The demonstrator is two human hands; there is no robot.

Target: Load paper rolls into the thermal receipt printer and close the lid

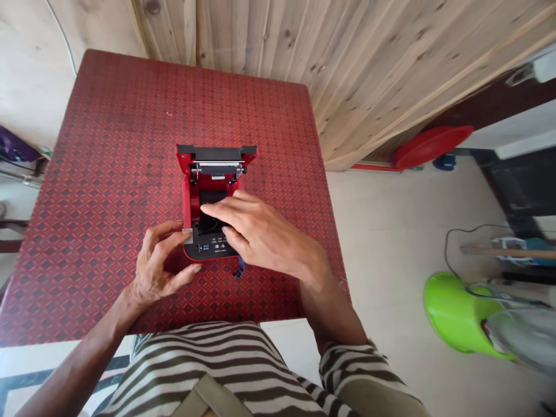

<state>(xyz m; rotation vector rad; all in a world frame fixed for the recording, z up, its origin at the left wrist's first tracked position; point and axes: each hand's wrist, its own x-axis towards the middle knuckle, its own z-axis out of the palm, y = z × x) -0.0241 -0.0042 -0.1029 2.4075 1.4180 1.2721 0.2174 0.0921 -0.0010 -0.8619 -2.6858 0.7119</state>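
Observation:
A small red and black device [187, 200], which looks like a compact label printer, sits on the table with its lid [216, 153] tipped up at the back. A roller shows under the lid, and buttons line the front panel [217, 246]. My left hand [158, 263] is at the front left corner, fingertips touching a small grey piece [187, 236] there, thumb spread apart. Over the inside reaches my right hand [256, 226], its index finger stretched across a black part [208, 223] and its thumb apart. That hand covers the device's right side.
A red patterned cloth covers the table [130, 127], and a dark strap [238, 267] lies at the device's front. Wooden panelling [269, 40] stands behind. On the floor to the right are a green bucket [452, 313] and a red basin [430, 145].

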